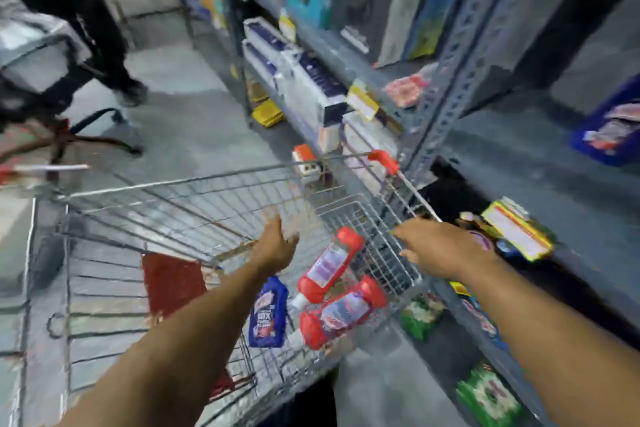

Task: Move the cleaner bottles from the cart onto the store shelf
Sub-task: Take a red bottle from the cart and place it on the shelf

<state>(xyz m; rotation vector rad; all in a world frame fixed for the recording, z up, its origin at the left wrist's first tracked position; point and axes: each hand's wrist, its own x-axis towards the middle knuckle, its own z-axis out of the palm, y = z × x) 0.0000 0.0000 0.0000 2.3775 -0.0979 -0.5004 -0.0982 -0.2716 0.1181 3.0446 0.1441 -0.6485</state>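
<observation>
Two red cleaner bottles lie on their sides in the wire cart (180, 215): one (329, 263) leans against the cart's right wall, the other (343, 312) lies below it. A blue bottle (268, 314) lies to their left. My left hand (277, 246) hovers over the cart basket, fingers apart and empty, just left of the upper red bottle. My right hand (440, 246) reaches over the cart's right rim, fingers spread, holding nothing. The grey store shelf (519, 163) runs along the right, beside the cart.
A yellow-edged package (519, 229) lies on the shelf edge just past my right hand. Green packs (420, 314) sit on the lower shelf. White boxes (304, 80) and price tags line the shelves further on. A person's legs (86, 17) and a chair base (69, 128) stand at upper left.
</observation>
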